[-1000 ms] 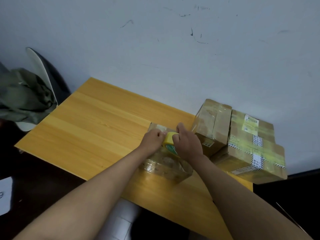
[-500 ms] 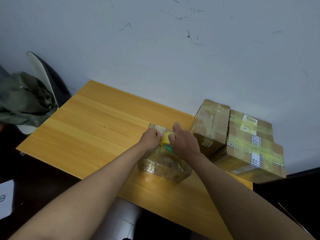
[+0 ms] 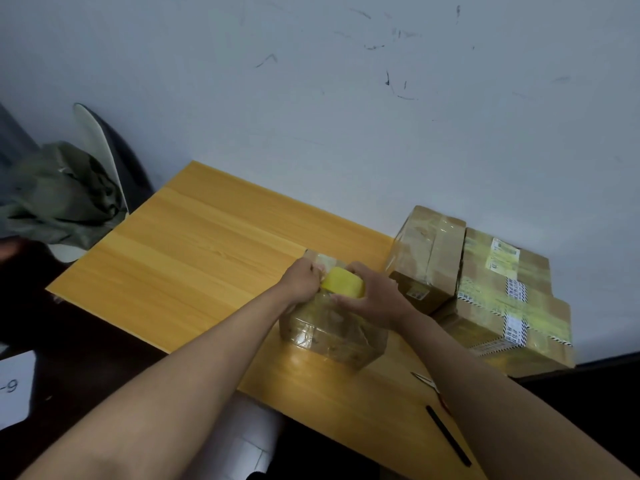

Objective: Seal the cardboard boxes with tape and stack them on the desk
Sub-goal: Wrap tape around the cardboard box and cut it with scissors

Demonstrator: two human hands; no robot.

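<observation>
A small cardboard box (image 3: 332,336), shiny with clear tape, sits on the wooden desk (image 3: 194,258) near its front edge. Above the box's top my right hand (image 3: 372,297) grips a yellow tape roll (image 3: 343,285). My left hand (image 3: 301,282) is curled at the box's far left top edge, touching the roll's left side; its fingertips are hidden, so what they pinch is unclear. To the right, an upright taped box (image 3: 427,254) leans against a larger taped box (image 3: 509,299) with labels.
Scissors (image 3: 429,384) and a black pen (image 3: 448,434) lie on the desk by my right forearm. A chair with green cloth (image 3: 62,195) stands left of the desk. The wall runs behind the desk.
The tape roll has risen a little off the box top and now shows more of its yellow side. Both hands stay at the box's top.
</observation>
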